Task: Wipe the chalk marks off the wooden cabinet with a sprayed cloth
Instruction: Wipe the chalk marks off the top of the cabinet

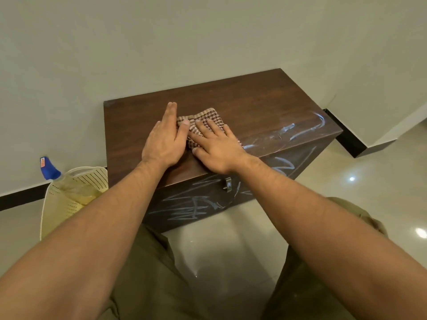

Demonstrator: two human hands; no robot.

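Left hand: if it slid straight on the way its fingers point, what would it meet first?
Probably the wall behind the cabinet. The left hand points across bare wood; the cloth lies beside its line, to the right.

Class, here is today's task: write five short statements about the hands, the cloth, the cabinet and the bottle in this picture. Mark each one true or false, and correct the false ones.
1. The right hand lies flat on the checked cloth. True.
2. The top of the cabinet carries no chalk marks. False: marks streak its right end.
3. Chalk also streaks the cabinet's front face. True.
4. The blue-capped bottle stands on the cabinet. False: it sits in the cream basket to the cabinet's left.
5. The left hand grips the bottle. False: it rests open on the cabinet top, beside the cloth.
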